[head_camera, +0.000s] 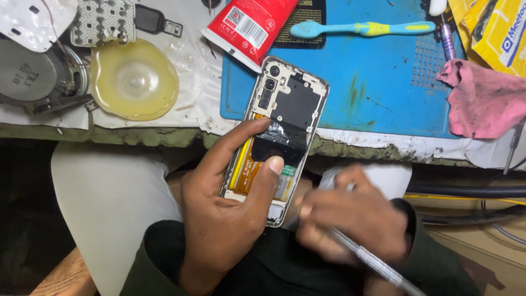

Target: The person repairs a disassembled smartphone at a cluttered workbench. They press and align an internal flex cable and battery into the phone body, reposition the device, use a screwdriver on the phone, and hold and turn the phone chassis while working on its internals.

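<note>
**Inspector A:** Phone [279, 137], back cover off, is being held over the lap, its top end reaching above the table [164, 134] edge. The left hand [230, 203] is cradling it from below, fingers [233, 140] wrapping one side and the thumb pressing on the dark film near the middle, so the body is being steadied with its open back facing up.

**Inspector B:** And the right hand [350, 214]?

**Inspector A:** It is blurring; its fingers are closing around a slim metal tool [372, 260], held like a pen, with the working end pointing at the phone's lower part. I cannot tell whether the tip is touching.

**Inspector B:** Surface?

**Inspector A:** A blue work mat [378, 82] is lying on the table, stained, carrying a blue and yellow toothbrush [361, 28]. A red tube [249, 24] is overlapping its corner, a pink rag [482, 104] is sitting at its right, and a yellowed translucent dish [134, 79] and a round speaker [33, 74] are resting well to the left. The table edge is looking worn and grimy; cables [471, 192] are running below it.
</note>
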Demonstrator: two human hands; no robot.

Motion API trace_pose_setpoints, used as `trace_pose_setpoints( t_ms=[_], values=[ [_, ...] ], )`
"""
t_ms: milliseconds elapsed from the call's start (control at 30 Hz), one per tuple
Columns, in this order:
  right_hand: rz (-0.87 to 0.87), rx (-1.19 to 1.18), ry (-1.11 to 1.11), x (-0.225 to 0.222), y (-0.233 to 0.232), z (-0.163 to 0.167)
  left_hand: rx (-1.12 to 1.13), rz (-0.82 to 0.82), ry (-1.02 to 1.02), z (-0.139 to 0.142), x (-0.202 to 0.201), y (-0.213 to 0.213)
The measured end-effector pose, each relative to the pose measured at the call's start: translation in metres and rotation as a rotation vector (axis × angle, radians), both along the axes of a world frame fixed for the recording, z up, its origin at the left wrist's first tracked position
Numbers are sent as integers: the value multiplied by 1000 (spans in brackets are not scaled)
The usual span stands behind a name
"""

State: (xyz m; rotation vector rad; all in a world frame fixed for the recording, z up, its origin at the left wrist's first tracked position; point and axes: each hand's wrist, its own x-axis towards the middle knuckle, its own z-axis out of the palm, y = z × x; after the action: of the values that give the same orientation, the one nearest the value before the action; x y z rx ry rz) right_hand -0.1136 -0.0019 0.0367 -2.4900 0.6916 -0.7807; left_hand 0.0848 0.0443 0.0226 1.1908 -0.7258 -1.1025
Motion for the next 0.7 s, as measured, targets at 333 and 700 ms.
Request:
trace_pose_setpoints(
  t_ms=[333, 700],
  values=[
    [194, 80, 134, -13, 1, -10, 37, -3, 71, 0, -3, -1],
    [37, -42, 31, -11, 2, -14, 43, 6, 14, 0, -3, -2]
  ],
)
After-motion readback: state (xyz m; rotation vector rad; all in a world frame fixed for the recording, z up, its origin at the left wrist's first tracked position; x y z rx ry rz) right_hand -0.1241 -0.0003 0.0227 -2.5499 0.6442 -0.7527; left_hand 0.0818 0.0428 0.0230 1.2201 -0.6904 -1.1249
